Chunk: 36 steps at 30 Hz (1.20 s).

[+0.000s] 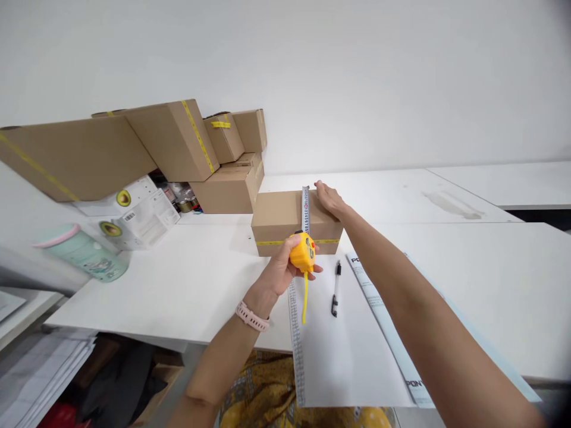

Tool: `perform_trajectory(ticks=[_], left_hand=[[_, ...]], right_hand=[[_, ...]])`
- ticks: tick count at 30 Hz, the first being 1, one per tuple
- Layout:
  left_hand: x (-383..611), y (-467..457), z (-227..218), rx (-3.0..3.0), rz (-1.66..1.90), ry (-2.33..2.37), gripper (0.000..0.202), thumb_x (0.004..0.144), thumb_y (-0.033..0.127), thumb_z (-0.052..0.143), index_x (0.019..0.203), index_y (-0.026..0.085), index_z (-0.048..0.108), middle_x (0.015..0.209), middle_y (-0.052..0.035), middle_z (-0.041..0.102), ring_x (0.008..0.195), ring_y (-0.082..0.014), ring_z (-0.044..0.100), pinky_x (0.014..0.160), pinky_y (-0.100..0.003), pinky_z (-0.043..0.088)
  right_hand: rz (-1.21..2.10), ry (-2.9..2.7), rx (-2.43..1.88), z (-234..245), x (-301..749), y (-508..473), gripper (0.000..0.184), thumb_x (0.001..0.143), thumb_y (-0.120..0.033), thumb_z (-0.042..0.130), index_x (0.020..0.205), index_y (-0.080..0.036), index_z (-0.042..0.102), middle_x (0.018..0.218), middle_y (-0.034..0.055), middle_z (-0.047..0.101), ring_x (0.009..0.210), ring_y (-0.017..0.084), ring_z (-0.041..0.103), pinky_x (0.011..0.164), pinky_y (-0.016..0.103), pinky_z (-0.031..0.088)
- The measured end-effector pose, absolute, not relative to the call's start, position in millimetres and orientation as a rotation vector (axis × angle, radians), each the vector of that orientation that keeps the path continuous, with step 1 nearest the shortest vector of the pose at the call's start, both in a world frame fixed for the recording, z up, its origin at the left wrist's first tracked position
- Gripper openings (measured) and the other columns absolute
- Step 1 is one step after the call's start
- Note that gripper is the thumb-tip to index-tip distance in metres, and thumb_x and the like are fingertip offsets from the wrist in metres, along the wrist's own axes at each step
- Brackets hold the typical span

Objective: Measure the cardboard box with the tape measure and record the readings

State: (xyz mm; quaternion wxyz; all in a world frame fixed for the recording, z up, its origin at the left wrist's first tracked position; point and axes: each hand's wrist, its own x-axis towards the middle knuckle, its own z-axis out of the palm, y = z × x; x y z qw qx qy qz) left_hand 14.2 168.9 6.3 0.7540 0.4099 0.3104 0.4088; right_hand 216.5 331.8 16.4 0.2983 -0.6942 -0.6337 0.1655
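A small cardboard box (279, 217) with a yellow tape band stands on the white table (178, 285). My left hand (281, 270) is closed around a yellow tape measure (302, 252) at the box's near face. Its metal blade (306, 208) runs across the box top to the far edge. There my right hand (329, 199) rests on the box's far right corner, fingers pressing the blade's end down. A yellow wrist strap hangs from the tape measure. A pink watch band sits on my left wrist.
A black pen (335, 289) lies on white sheets (343, 339) in front of the box. Several larger cardboard boxes (178, 139) are piled at the back left, over white cartons (138, 217). A mint lidded container (84, 252) lies at the left.
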Motion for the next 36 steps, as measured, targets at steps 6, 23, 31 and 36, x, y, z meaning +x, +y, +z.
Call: perform_trajectory(ticks=[6, 23, 31, 36], left_hand=[[29.8, 186.1, 4.3, 0.804, 0.962, 0.728, 0.041, 0.082, 0.053, 0.066, 0.102, 0.018, 0.063, 0.097, -0.0078, 0.071, 0.060, -0.0210, 0.073, 0.051, -0.030, 0.056], [42.0, 177.1, 2.4, 0.754, 0.983, 0.719, 0.042, 0.079, 0.055, 0.072, 0.100, 0.019, 0.062, 0.095, -0.0067, 0.070, 0.062, -0.0211, 0.073, 0.053, -0.033, 0.058], [40.7, 175.3, 0.3, 0.718, 1.003, 0.714, 0.046, 0.076, 0.056, 0.072, 0.104, 0.020, 0.062, 0.101, -0.0071, 0.071, 0.064, -0.0215, 0.073, 0.052, -0.031, 0.057], [41.8, 174.6, -7.1, 0.692, 1.020, 0.699, 0.047, 0.077, 0.057, 0.070, 0.106, 0.020, 0.063, 0.105, -0.0080, 0.071, 0.066, -0.0207, 0.073, 0.052, -0.031, 0.056]], right_hand=[[0.000, -1.912, -2.033, 16.6, 198.1, 343.2, 0.060, 0.102, -0.038, 0.015, 0.131, -0.017, 0.064, 0.142, 0.0207, 0.056, 0.132, 0.038, 0.047, 0.110, 0.060, 0.032], [0.283, -2.050, -1.976, 23.8, 194.1, 340.9, 0.059, 0.102, -0.047, 0.016, 0.157, -0.041, 0.036, 0.155, 0.0111, 0.046, 0.140, 0.041, 0.035, 0.107, 0.081, 0.023], [0.157, -2.103, -1.966, 17.0, 195.1, 349.3, 0.058, 0.099, -0.040, 0.024, 0.155, -0.042, 0.039, 0.155, 0.0102, 0.045, 0.138, 0.040, 0.038, 0.108, 0.074, 0.028], [0.078, -2.164, -1.937, 11.8, 196.0, 355.2, 0.061, 0.098, -0.033, 0.024, 0.157, -0.041, 0.037, 0.161, 0.0062, 0.041, 0.140, 0.038, 0.039, 0.111, 0.069, 0.026]])
